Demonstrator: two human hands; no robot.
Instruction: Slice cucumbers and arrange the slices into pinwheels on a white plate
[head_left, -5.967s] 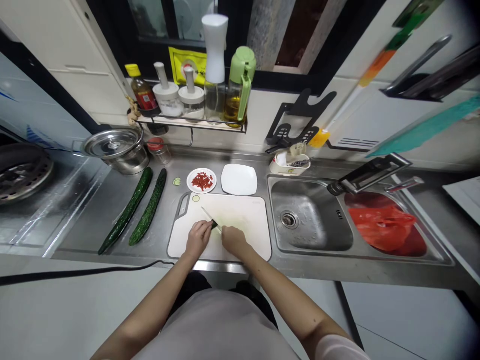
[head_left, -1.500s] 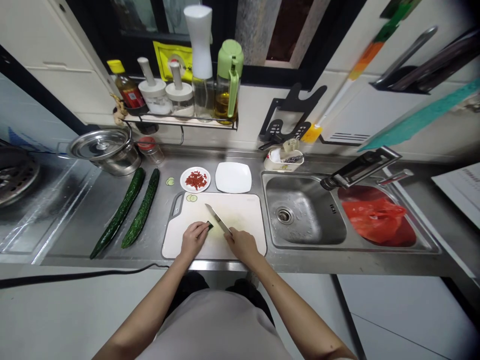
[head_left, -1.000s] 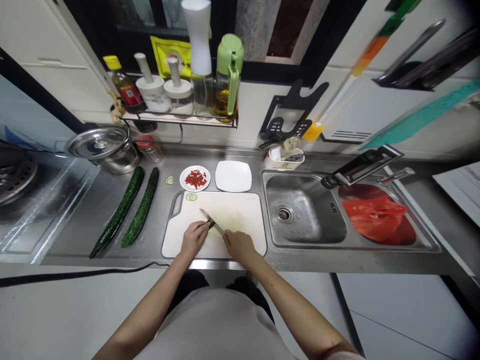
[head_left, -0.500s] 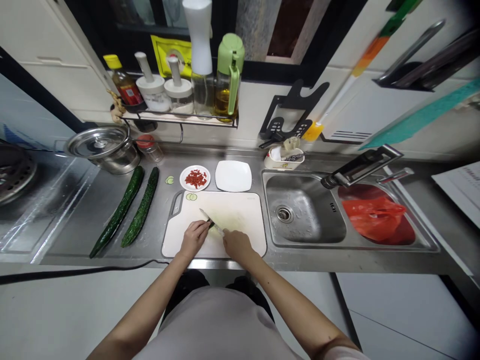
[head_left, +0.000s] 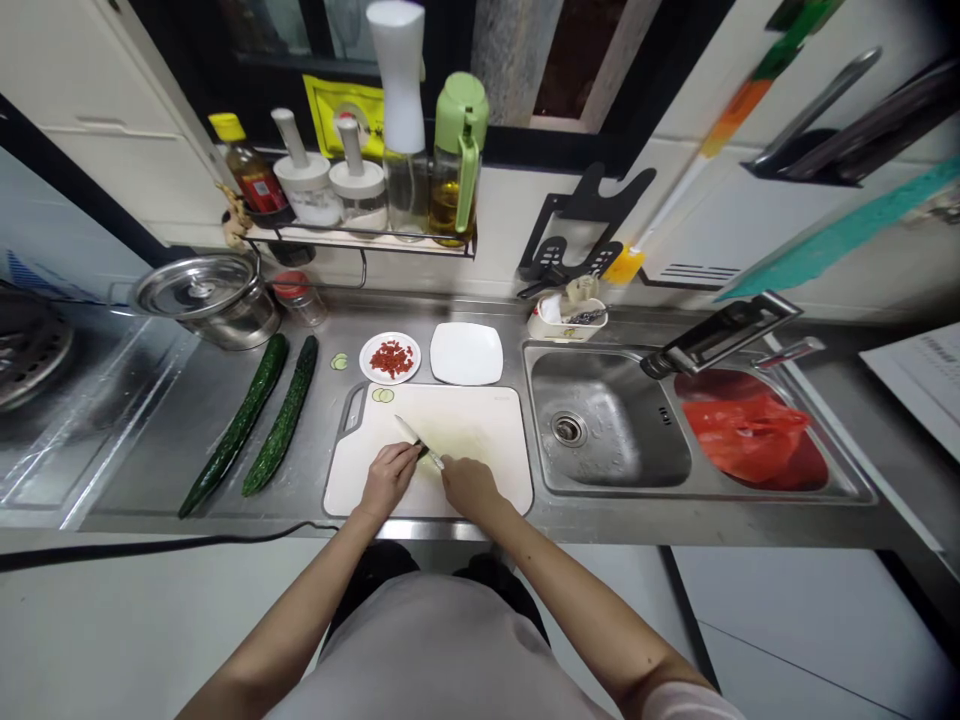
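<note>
My right hand is closed around the handle of a knife, whose blade slants up to the left over the white cutting board. Close against the blade, my left hand pinches a small dark piece that looks like cucumber; its fingers mostly cover it. Two thin cucumber slices lie at the board's upper left corner. A pale green wet smear marks the middle of the board.
Two whole cucumbers lie left of the board. Behind it stand a plate of chopped red pieces and a white square plate. A steel sink with a red bag is on the right, a lidded pot at back left.
The knife and my right hand have shifted slightly to the left. My left hand stays almost in place with the dark piece.
</note>
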